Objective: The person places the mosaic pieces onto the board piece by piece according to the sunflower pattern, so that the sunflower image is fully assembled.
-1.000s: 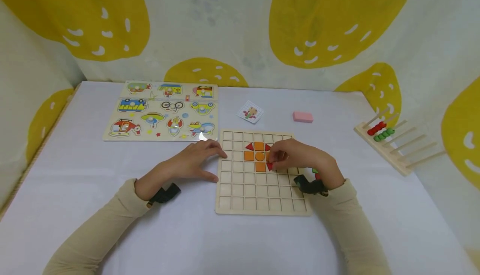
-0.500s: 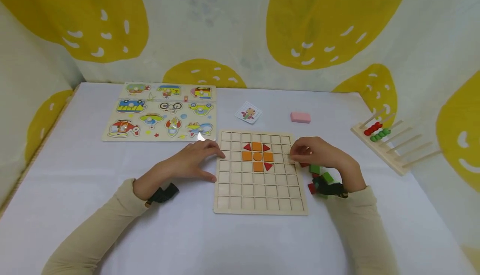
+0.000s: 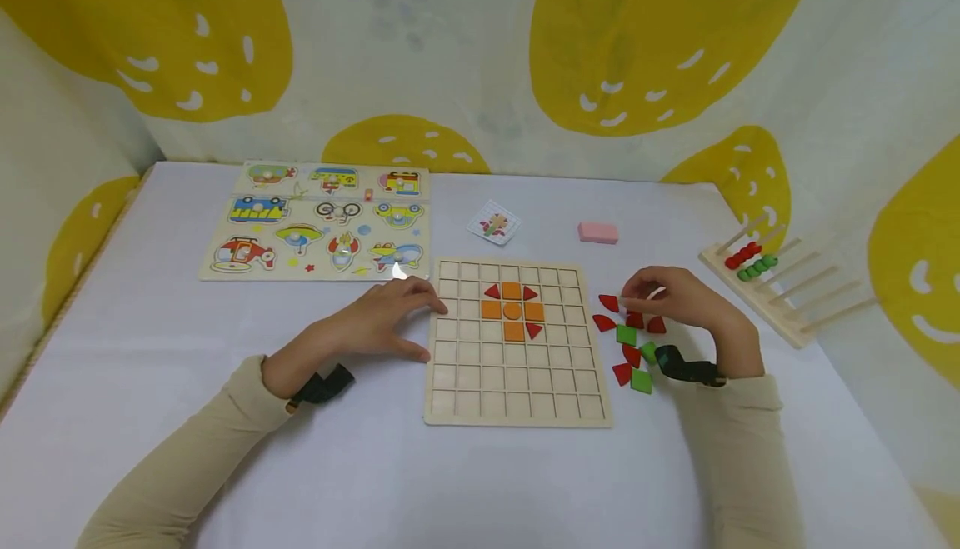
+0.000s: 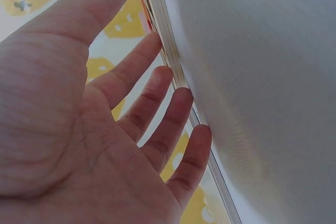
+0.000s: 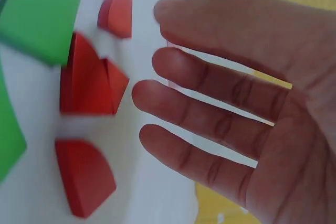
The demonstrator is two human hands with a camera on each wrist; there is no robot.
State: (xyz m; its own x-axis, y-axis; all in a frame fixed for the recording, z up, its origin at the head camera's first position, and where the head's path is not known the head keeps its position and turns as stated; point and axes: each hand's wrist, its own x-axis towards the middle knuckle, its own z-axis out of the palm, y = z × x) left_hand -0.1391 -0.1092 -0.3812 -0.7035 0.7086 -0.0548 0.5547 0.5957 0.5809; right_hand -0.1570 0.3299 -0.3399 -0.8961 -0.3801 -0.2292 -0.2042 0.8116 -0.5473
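A wooden grid board (image 3: 495, 379) lies before me. Set in its cells are several orange squares (image 3: 513, 331) around an orange circle (image 3: 512, 311), with 3 red triangles (image 3: 530, 292) at the corners. My left hand (image 3: 367, 324) rests its fingertips and thumb along the board's left edge, fingers spread; the left wrist view shows those fingertips (image 4: 181, 98) at the edge. My right hand (image 3: 682, 299) is over loose pieces right of the board. In the right wrist view its straight fingers stand beside red curved-edge pieces (image 5: 86, 179) and a green piece (image 5: 39, 17), holding nothing.
Behind the board lie a patterned card (image 3: 494, 222) and a pink block (image 3: 597, 233). A vehicle peg puzzle (image 3: 315, 266) is at back left. On the right stands a wooden peg rack (image 3: 780, 316) with red and green beads. Green squares (image 3: 641, 381) lie among the loose pieces.
My right hand has left the lower-right red triangle on the board and moved right to the loose pieces, uncovering the triangles and several loose pieces. The left hand stays at the board's edge.
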